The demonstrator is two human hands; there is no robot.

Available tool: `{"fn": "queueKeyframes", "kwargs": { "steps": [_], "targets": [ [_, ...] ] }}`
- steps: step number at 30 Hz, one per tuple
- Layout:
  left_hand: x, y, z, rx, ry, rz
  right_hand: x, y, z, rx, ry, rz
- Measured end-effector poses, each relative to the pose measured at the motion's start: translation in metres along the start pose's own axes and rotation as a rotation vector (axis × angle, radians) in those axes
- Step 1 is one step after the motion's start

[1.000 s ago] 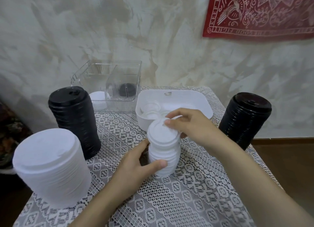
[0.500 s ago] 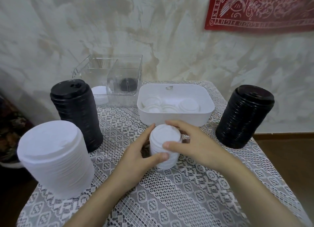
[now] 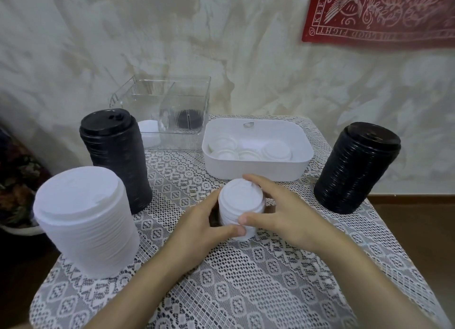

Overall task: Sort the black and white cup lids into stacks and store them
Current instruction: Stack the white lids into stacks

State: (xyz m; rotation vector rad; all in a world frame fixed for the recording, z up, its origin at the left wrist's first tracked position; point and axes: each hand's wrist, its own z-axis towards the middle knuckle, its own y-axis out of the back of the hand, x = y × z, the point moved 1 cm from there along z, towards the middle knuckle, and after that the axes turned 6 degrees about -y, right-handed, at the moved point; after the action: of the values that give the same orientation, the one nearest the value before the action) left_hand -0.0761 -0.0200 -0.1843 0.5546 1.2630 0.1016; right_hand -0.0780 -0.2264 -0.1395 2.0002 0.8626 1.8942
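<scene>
My fingers (image 3: 231,230) are clamped on the small white stack (image 3: 240,203) from both sides. The left hand (image 3: 197,230) wraps its left flank with the thumb laid low across the front. The right hand (image 3: 283,213) covers the right flank, thumb tip pressed to the front just above the left thumb and forefinger hooked over the far rim of the top lid. The stack stands upright on the lace-covered surface (image 3: 246,291), between my two palms, and I can see its top lid and front face; the base is partly hidden by my thumbs. Just beyond the fingers sits the white bin (image 3: 256,170), near the stack but not touching it, with loose white lids (image 3: 275,150) lying flat and overlapping inside. To the left of the fingers stands a tall black stack (image 3: 115,161), and nearer to me on that side is the big white stack (image 3: 86,225), wider than the one I hold; from here those two look just beside each other. Well apart to the right of the fingers stands the other black stack (image 3: 354,171), close to that edge of the surface. Farther back and left of the bin is the clear box (image 3: 172,102), divided inside; a few black lids (image 3: 188,119) show through its wall on the right side. A white lid (image 3: 149,131) shows at its left, half hidden behind the black stack, and I cannot tell whether it lies in the box or beside it. High to the right of the fingers, a red cloth (image 3: 381,13) hangs on the wall.
</scene>
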Motion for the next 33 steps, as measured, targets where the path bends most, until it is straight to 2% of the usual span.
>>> {"fn": "queueKeyframes", "kwargs": {
  "steps": [12, 15, 21, 25, 33],
  "targets": [
    [-0.003, 0.001, -0.003, -0.028, -0.011, 0.090, 0.011, -0.016, -0.016, -0.282, -0.045, -0.188],
    [-0.004, 0.001, -0.003, -0.007, -0.030, 0.074, 0.013, -0.017, -0.017, -0.274, -0.040, -0.167],
    [-0.008, 0.001, -0.004, 0.007, -0.037, 0.014, 0.005, -0.007, -0.014, -0.133, -0.032, -0.010],
    [-0.004, 0.002, -0.004, 0.028, -0.025, -0.020, 0.000, 0.000, -0.010, -0.128, -0.007, 0.108],
    [-0.008, 0.002, -0.002, -0.025, -0.053, -0.111, -0.007, 0.003, -0.005, -0.135, 0.026, 0.130]
  ]
}}
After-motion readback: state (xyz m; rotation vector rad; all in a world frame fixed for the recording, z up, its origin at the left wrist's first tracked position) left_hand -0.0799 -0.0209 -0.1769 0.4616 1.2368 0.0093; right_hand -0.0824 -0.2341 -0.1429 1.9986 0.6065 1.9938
